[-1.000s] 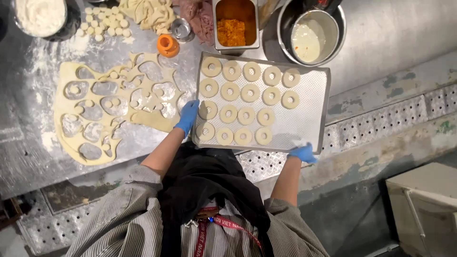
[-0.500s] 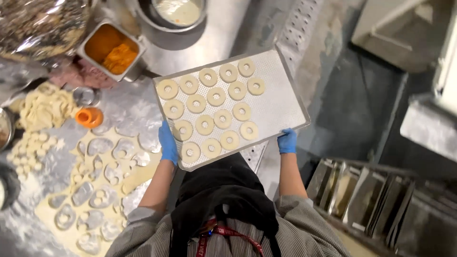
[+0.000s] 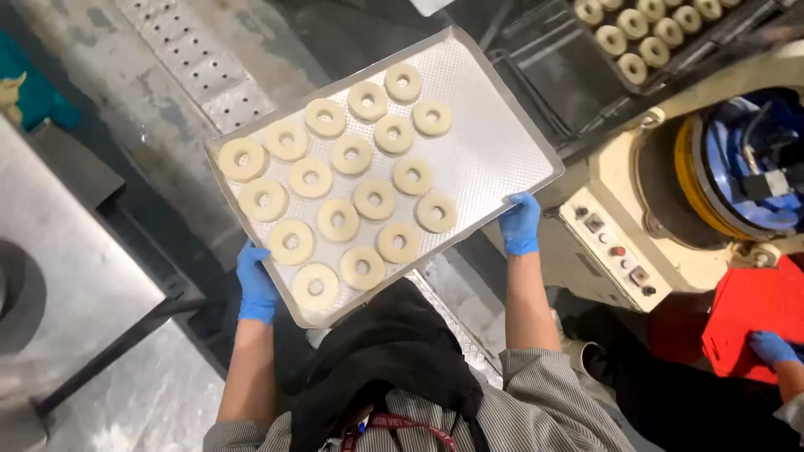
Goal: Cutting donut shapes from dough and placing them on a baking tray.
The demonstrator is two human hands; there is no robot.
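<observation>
I carry a metal baking tray (image 3: 494,142) in front of me, tilted across the view, with several raw dough rings (image 3: 338,220) laid in rows on its left part. My left hand (image 3: 255,285), in a blue glove, grips the tray's near left edge. My right hand (image 3: 521,223), also gloved in blue, holds the near right corner. The tray's right part is bare.
A cream machine with buttons (image 3: 615,251) and a blue and yellow drum (image 3: 737,167) stands at right. Another tray of dough rings (image 3: 645,38) sits in a dark rack above. Another person's blue-gloved hand (image 3: 770,347) holds a red object (image 3: 749,314). A steel table (image 3: 59,243) is at left.
I have turned away from the floured table with the tray in both hands. The rack, the machine and another person's hand have come into view.
</observation>
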